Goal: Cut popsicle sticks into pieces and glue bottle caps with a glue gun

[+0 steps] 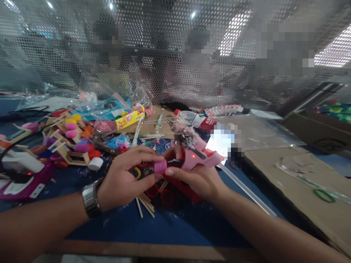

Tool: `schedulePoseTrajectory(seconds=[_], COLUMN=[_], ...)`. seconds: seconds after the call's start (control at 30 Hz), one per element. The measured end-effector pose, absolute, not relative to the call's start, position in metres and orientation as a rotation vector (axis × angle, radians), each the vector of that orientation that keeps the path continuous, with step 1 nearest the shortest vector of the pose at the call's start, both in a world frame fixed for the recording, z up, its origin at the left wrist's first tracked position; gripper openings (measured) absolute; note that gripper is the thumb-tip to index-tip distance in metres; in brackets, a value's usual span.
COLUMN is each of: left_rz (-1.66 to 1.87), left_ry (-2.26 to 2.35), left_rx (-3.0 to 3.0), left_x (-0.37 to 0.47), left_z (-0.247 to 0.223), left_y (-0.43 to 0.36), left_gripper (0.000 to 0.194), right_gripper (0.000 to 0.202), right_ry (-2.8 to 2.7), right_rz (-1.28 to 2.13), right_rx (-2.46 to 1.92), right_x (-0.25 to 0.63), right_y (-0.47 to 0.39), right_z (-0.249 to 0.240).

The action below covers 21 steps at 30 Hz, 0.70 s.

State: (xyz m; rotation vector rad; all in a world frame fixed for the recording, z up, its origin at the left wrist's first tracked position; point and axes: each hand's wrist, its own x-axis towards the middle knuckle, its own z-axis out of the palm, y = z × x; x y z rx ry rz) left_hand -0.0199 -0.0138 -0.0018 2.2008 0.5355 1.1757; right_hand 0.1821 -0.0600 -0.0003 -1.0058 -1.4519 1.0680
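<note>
Near the middle of the head view, my left hand pinches a small pink cap between thumb and fingers. My right hand is closed just beside it, its thumb tip close to the cap. A pink glue gun with a lit red light lies against the right hand, and a clear glue stick runs out of its back to the lower right. Part of the gun is hidden by the right hand. Grey-pink fluff sits on top of the gun. Thin wooden sticks lie below the hands.
Wooden stick frames with coloured caps stand at the left, above a purple device. Behind are a yellow packet and a bottle with a red label. Cardboard lies at the right. A perforated metal screen rises behind the table.
</note>
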Motion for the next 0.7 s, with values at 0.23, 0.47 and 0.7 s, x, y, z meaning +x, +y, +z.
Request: schedulePoseTrajectory(seconds=[0.23, 0.47, 0.7], left_rz=[1.121, 1.057, 1.070], left_ry=[0.566, 0.558, 0.615], left_rx=[2.100, 1.781, 1.833], left_x=[-0.0192, -0.0147, -0.0157], left_z=[-0.0062, -0.0086, -0.0001], left_y=[-0.0160, -0.0169, -0.0190], left_gripper=[0.043, 0.041, 0.024], right_gripper=[0.030, 0.041, 0.026], right_ry=[-1.520, -1.497, -1.519], right_rz=[0.987, 0.933, 0.924], right_rx=[-1.113, -1.093, -1.112], right_x=[0.1837, 0.1821, 0.1790], right_y=[-0.0606, -0.0633, -0.0665], right_z=[-0.0012, -0.0009, 0.0006])
